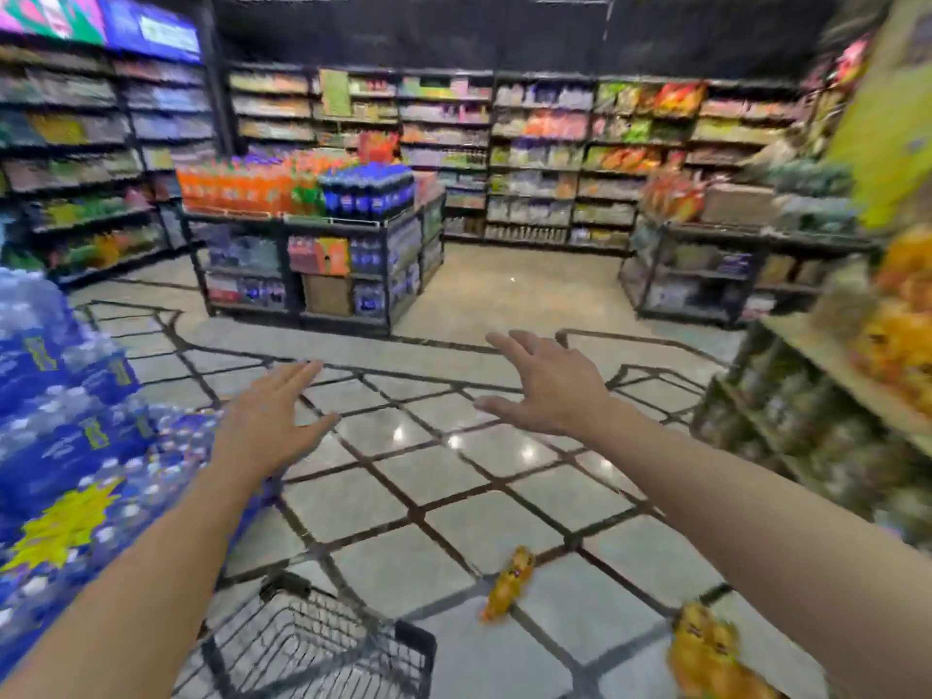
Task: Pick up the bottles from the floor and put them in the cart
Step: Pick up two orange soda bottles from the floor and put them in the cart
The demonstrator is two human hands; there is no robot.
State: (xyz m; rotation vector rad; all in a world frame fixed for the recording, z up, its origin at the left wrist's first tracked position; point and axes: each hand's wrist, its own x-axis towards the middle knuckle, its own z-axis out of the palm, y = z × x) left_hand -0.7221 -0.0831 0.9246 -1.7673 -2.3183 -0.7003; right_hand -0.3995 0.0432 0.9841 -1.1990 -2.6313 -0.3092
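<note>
A black wire shopping cart (323, 648) is seen at the bottom edge of the view, below the left forearm and well below the left hand (272, 416); what lies in its basket cannot be made out. An orange bottle (508, 580) is seen lying on the tiled floor (444, 522) just to the right of the cart, far below and between the two hands. Further orange bottles (706, 653), blurred into one cluster, lie on the floor under the right forearm, near the lower right corner; their number cannot be told. Both arms are stretched forward above the floor. The left hand is held flat with straight fingers, nothing in it. The right hand (549, 385) is spread with its fingers relaxed and apart, and nothing is grasped by it either. Stacked blue packs of water bottles (60, 426) are piled to the left of the left hand, close beside the forearm. A shelf of orange packaged goods (867, 355) is seen to the right of the right hand. Beyond both hands, across open floor, a low display stand (312, 264) is topped with orange and dark blue-capped soft-drink bottles. Behind it, wall shelving (544, 158) filled with packaged goods is shown, heavily blurred.
</note>
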